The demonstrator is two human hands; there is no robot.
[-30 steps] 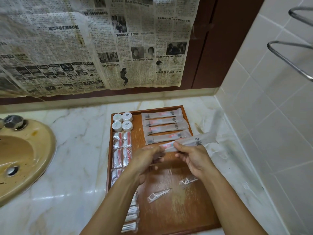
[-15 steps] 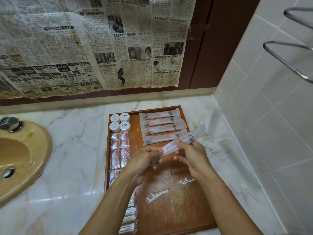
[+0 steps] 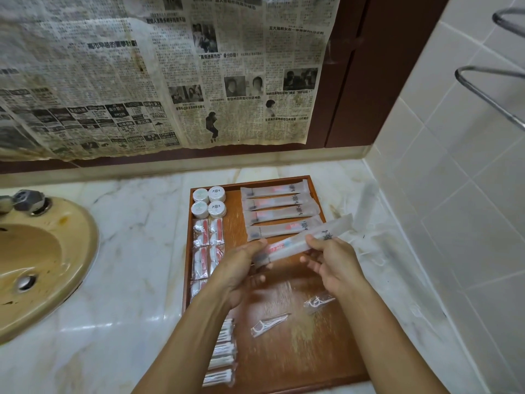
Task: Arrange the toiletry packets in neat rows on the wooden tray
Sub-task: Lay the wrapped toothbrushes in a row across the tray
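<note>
We hold the long frosted plastic toothbrush packet (image 3: 301,242) with both hands, left hand (image 3: 241,268) pinching its near end, right hand (image 3: 332,260) its middle. It tilts up to the right, just below the four matching packets (image 3: 279,211) lying sideways on the brown wooden tray (image 3: 312,351).

My left hand (image 3: 237,270) pinches the packet's (image 3: 301,242) near end, fingers curled; my right hand (image 3: 335,264) grips its middle from below; both forearms reach forward, wrists close together.

We have lowered the long translucent toothbrush packet (image 3: 301,243) in both hands (image 3: 241,268) toward the four laid rows (image 3: 277,211), tilting it more steeply.
</note>
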